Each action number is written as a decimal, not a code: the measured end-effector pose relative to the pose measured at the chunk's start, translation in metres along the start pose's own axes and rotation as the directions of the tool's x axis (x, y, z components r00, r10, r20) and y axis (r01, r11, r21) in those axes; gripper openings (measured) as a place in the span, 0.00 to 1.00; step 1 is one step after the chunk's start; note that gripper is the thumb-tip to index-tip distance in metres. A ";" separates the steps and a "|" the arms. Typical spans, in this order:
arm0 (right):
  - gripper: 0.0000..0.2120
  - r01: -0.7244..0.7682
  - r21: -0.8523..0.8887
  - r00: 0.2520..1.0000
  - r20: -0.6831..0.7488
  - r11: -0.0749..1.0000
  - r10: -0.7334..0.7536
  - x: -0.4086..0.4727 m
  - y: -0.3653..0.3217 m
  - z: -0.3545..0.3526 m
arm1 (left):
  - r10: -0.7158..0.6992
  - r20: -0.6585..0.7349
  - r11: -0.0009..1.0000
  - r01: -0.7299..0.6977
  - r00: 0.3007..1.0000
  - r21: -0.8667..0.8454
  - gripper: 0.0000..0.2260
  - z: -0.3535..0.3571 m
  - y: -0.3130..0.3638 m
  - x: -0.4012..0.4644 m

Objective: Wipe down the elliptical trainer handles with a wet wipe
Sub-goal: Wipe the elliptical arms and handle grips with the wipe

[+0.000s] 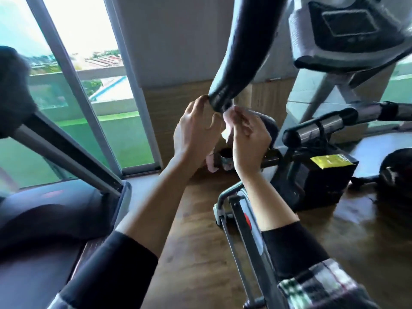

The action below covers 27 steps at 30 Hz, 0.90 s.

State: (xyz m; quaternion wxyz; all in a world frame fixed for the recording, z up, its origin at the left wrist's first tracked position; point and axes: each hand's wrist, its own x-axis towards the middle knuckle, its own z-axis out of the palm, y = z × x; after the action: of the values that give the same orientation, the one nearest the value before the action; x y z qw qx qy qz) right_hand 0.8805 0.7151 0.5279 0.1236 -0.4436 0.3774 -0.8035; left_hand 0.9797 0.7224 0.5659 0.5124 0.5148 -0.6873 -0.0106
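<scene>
A thick black padded elliptical handle [240, 52] curves down from the top of the view to its end just above my hands. A small white wet wipe [227, 123] hangs crumpled below that end. My right hand [249, 139] pinches the wipe's upper edge with thumb and fingers. My left hand [198, 128] is raised beside it, fingertips touching the handle's end and the wipe's left side. The wipe is mostly hidden between the two hands.
The elliptical console [347, 25] sits at top right, with a short chrome and black grip bar [321, 128] below it. A treadmill [44, 215] fills the left side. Glass doors [73, 85] stand behind. Wooden floor [191, 241] lies below.
</scene>
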 end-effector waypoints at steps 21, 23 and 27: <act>0.14 0.003 0.429 0.993 0.104 0.904 -0.053 0.010 0.019 0.023 | 0.204 -0.126 0.977 -0.210 0.971 -0.039 0.17 -0.017 0.018 -0.006; 0.15 0.015 0.446 0.989 0.123 0.895 -0.078 0.012 0.016 0.022 | 0.216 -0.134 0.973 -0.225 0.967 -0.052 0.18 -0.021 0.022 -0.004; 0.16 0.025 0.433 0.985 0.143 0.901 -0.096 0.011 0.011 0.019 | 0.231 -0.126 0.965 -0.243 0.965 -0.096 0.18 -0.024 0.030 -0.006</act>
State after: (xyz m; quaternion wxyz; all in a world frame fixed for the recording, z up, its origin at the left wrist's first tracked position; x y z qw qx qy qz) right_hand 0.8879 0.6923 0.5323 0.2229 -0.4805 0.1660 -0.8318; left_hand 0.9758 0.7531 0.5899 0.5759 0.3994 -0.7121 0.0422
